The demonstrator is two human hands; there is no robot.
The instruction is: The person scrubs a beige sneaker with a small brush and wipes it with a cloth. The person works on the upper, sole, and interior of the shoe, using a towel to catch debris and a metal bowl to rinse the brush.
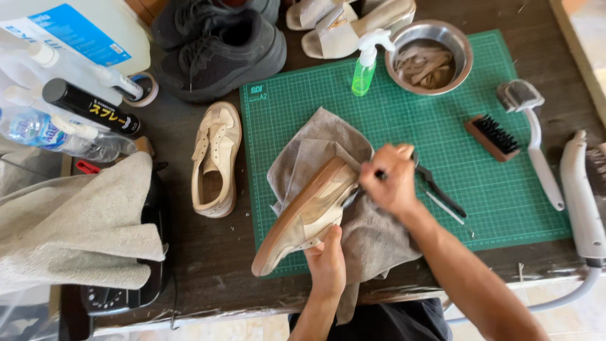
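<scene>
A cream sneaker (pixel 306 215) lies on its side, sole toward the left, on a grey towel (pixel 315 151) spread over the green cutting mat (pixel 442 126). My left hand (pixel 327 262) grips the shoe from below near its middle. My right hand (pixel 392 177) is closed on a thin dark-handled tool (pixel 379 175) whose tip meets the shoe's upper edge; the tool's tip is hidden. The matching cream sneaker (pixel 216 161) rests upright, without laces, on the dark table left of the mat.
Black pliers (pixel 439 189) lie on the mat right of my hand. A steel bowl of laces (pixel 429 60), green spray bottle (pixel 366 63), wooden brush (pixel 493 137) and white-handled brush (pixel 536 139) sit farther back. Black sneakers (pixel 221 50), bottles (pixel 69 107) and a folded towel (pixel 76 221) crowd the left.
</scene>
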